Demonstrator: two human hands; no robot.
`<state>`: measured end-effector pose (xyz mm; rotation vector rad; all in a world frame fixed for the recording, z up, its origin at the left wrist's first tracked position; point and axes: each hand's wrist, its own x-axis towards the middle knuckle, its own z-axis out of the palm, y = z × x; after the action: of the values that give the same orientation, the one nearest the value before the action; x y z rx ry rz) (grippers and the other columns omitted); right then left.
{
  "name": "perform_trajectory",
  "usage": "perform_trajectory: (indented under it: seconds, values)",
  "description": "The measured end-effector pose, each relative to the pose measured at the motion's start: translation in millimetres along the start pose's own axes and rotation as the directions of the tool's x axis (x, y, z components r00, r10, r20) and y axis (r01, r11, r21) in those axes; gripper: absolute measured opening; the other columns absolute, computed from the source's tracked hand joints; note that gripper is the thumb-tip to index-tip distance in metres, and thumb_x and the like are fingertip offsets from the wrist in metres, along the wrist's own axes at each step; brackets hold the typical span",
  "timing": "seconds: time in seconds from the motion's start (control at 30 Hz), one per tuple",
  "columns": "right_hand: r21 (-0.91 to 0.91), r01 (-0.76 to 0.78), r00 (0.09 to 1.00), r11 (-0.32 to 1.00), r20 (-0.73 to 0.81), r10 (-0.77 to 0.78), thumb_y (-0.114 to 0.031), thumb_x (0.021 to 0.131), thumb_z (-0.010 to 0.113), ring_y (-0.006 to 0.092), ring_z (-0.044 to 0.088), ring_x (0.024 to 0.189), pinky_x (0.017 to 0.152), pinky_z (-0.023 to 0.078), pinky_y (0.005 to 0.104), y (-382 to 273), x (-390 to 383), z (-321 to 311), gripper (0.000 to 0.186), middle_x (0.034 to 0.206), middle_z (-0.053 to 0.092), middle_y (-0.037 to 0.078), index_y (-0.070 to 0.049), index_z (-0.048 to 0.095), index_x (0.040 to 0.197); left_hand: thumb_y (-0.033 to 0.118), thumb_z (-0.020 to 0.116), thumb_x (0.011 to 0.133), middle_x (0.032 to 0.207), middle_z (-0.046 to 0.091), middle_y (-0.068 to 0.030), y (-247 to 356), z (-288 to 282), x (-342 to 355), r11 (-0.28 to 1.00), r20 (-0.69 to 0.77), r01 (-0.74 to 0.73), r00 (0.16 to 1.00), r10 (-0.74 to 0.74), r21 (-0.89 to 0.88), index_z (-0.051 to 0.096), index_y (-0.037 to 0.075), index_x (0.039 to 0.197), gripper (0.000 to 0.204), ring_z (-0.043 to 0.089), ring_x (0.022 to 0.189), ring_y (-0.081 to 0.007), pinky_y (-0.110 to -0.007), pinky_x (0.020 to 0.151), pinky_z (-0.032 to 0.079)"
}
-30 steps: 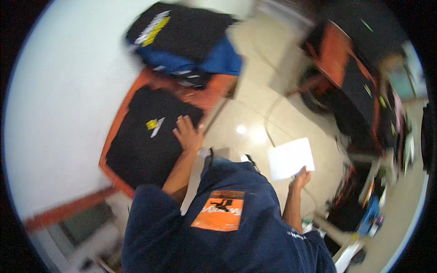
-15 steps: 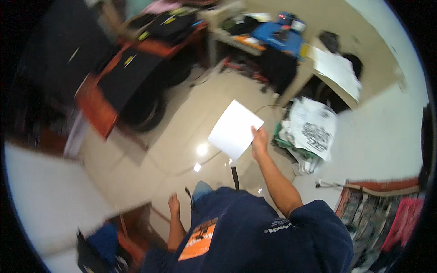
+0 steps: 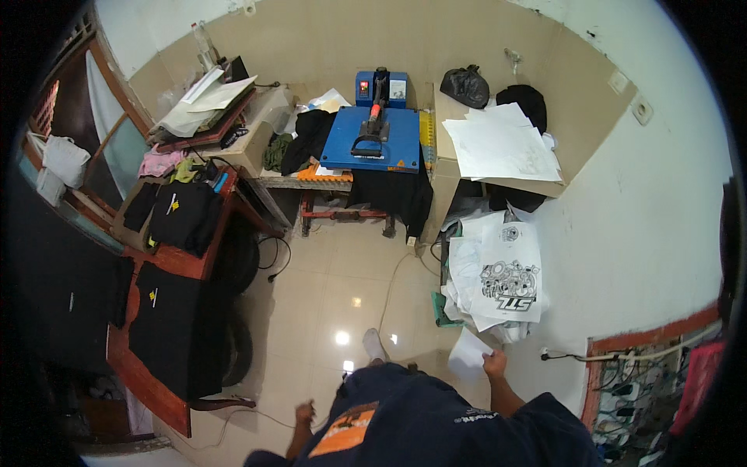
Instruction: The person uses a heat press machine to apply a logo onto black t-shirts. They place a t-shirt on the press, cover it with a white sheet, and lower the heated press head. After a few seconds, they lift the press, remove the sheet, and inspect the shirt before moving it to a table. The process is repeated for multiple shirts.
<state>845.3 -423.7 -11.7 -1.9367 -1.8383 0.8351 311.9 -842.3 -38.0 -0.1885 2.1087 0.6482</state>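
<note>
My right hand [image 3: 495,364] is closed on the edge of a white sheet of paper [image 3: 468,354], held low beside my body at the right. Just beyond it is a pile of large white sheets, the top one a printed sheet [image 3: 510,268] with a black drawing. At my left side hangs my left hand [image 3: 304,413], its fingers loosely apart and nothing visible in it. Ahead, against the far wall, stands a blue heat press [image 3: 372,136] with its handle toward me. Black cloth [image 3: 397,194] hangs out below its front.
On the left, folded black shirts [image 3: 177,331] lie on a reddish wooden table [image 3: 148,393]. More white sheets [image 3: 502,144] and a black plastic bag [image 3: 465,86] rest on the right-hand stand. A cable [image 3: 391,284] crosses the tiled floor [image 3: 311,311].
My view has turned and levelled toward the heat press, which was off to the upper right. The sheet in my right hand has dropped lower and closer to my body.
</note>
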Motion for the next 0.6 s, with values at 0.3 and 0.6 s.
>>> perform_trajectory:
  seconds: [0.3, 0.6]
  values:
    - [0.543, 0.018, 0.992, 0.839, -0.117, 0.054, -0.015, 0.087, 0.068, 0.0116, 0.053, 0.052, 0.049, 0.041, 0.0279, -270.9, 269.5, -109.0, 0.018, 0.063, 0.059, 0.005, 0.002, 0.064, 0.091, 0.035, 0.06, 0.092, 0.105, 0.066, -0.0154, 472.7, 24.2, -5.3, 0.849, -0.074, -0.486, 0.873, 0.482, -0.209, 0.056, -0.006, 0.122, 0.051, 0.063, 0.094, -0.0247, -0.034, 0.085, 0.049]
    - [0.987, 0.127, 0.971, 0.094, -0.143, 0.189, -0.009, 0.09, 0.065, 0.0156, 0.062, 0.064, 0.059, 0.052, 0.0293, -313.5, 691.6, -94.1, 0.021, 0.077, 0.063, 0.004, 0.003, 0.059, 0.106, 0.029, 0.063, 0.091, 0.093, 0.067, -0.0136, 478.0, 121.0, 0.7, 0.943, -0.003, -0.305, 0.952, 0.307, -0.131, 0.06, -0.006, 0.118, 0.044, 0.063, 0.082, -0.0201, -0.033, 0.076, 0.051]
